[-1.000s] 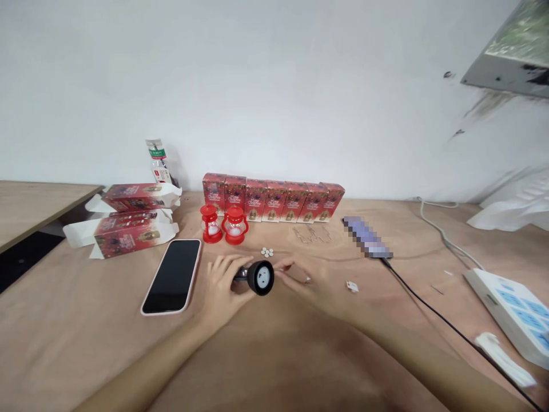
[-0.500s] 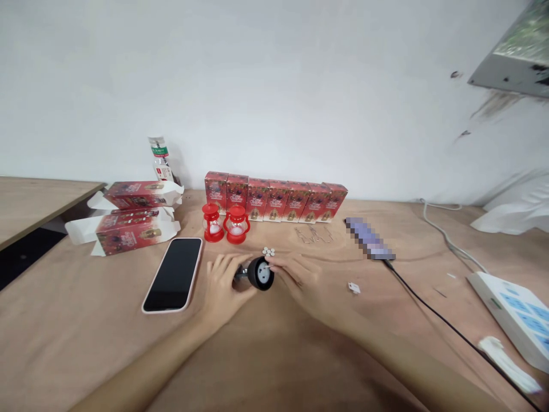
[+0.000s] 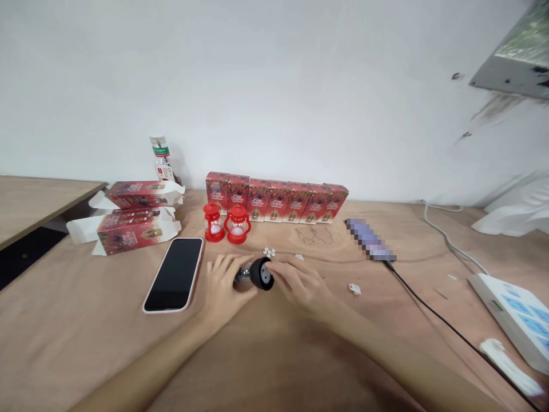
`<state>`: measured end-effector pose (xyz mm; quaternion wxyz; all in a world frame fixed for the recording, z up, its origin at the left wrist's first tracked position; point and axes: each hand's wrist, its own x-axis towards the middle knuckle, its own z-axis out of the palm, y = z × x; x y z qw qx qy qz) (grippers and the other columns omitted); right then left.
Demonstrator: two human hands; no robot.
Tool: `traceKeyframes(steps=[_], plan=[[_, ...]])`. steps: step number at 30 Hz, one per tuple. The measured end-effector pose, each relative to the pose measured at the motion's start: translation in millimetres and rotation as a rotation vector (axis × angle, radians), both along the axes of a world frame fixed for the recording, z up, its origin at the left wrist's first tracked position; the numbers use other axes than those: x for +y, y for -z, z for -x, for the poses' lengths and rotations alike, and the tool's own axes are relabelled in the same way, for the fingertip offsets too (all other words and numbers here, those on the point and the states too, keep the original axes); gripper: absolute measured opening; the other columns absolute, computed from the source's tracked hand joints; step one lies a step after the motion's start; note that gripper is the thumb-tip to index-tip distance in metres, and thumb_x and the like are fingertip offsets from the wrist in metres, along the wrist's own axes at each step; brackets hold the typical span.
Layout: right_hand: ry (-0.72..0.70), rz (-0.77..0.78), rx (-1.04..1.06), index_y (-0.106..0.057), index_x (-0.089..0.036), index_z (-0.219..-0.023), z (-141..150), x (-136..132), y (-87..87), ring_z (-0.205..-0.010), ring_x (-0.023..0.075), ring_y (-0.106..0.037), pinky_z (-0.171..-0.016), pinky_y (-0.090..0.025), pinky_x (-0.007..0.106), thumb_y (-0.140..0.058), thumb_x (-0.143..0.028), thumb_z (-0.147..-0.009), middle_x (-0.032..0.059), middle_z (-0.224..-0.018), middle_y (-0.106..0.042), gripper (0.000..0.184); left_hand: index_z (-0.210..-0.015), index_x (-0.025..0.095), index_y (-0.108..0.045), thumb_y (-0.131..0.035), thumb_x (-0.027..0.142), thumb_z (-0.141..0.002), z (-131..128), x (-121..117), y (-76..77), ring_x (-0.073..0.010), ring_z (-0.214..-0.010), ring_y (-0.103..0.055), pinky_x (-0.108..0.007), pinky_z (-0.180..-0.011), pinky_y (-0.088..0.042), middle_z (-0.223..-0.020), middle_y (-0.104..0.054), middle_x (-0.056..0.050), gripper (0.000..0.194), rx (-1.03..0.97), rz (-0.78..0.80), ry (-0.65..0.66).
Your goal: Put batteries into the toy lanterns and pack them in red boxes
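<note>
My left hand (image 3: 223, 283) is closed around a small black lantern (image 3: 261, 273), tipped on its side so that its round base faces right. A pale disc with dark openings fills the base. At the rim of that base, my right hand (image 3: 300, 283) has its thumb and fingers pinched together; whatever they hold is hidden. Just behind the lantern lies a cluster of small white discs (image 3: 269, 252). Two small red lanterns, one to the left (image 3: 213, 223) and one to the right (image 3: 237, 225), stand upright beyond my left hand.
A row of red boxes (image 3: 277, 200) lines the wall. Opened boxes (image 3: 128, 232) lie at left, near a bottle (image 3: 162, 159). A black-screened phone (image 3: 174, 276) is beside my left hand. Wire pieces (image 3: 315, 234), a cabled phone (image 3: 371, 240) and a power strip (image 3: 514, 315) are at right.
My right hand has moved in against the lantern's base and now covers part of it. The small pale piece seen at its fingertips is hidden now. My left hand keeps its hold.
</note>
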<state>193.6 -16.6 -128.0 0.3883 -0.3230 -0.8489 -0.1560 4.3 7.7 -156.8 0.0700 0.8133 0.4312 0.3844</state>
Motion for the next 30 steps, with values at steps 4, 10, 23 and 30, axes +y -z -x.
traceKeyframes(steps=[4,10,23,30], plan=[[-0.01,0.01,-0.018,-0.05,-0.017,-0.118,0,-3,-4.4,-0.08,0.0185,-0.07,-0.07,-0.057,0.029,-0.041,-0.009,-0.093,0.0083,-0.088,-0.072,0.028,-0.107,0.023,-0.059,-0.068,0.016,-0.069,0,-1,-0.9,-0.0259,-0.094,-0.056,-0.035,-0.075,-0.036,-0.1,-0.066,-0.004,0.04,-0.001,-0.032,-0.005],[-0.007,0.329,0.165,-0.053,-0.024,-0.115,-7,-8,-7.6,-0.09,0.0181,-0.071,-0.075,-0.059,0.029,-0.045,-0.016,-0.093,0.005,-0.099,-0.073,0.026,-0.108,0.024,-0.059,-0.07,0.021,-0.07,1,-1,-1.1,-0.0264,-0.094,-0.056,-0.036,-0.075,-0.037,-0.1,-0.067,-0.005,0.04,0.017,-0.033,-0.006],[-0.103,0.496,0.329,-0.062,-0.023,-0.095,-16,-1,-8.1,-0.081,0.0156,-0.071,-0.073,-0.059,0.027,-0.059,-0.034,-0.088,0.001,-0.087,-0.074,0.013,-0.109,0.023,-0.06,-0.069,0.025,-0.073,1,-3,2.3,-0.0243,-0.089,-0.057,-0.034,-0.071,-0.034,-0.098,-0.067,-0.005,0.037,0.038,-0.178,0.049],[-0.123,0.536,0.267,-0.067,-0.024,-0.094,-23,2,-2.5,-0.08,0.0159,-0.069,-0.074,-0.058,0.029,-0.053,-0.038,-0.091,0.0019,-0.087,-0.072,0.02,-0.11,0.021,-0.059,-0.07,0.023,-0.073,2,-3,2.2,-0.0241,-0.088,-0.057,-0.033,-0.069,-0.032,-0.097,-0.067,-0.006,0.038,0.05,-0.247,0.083]])
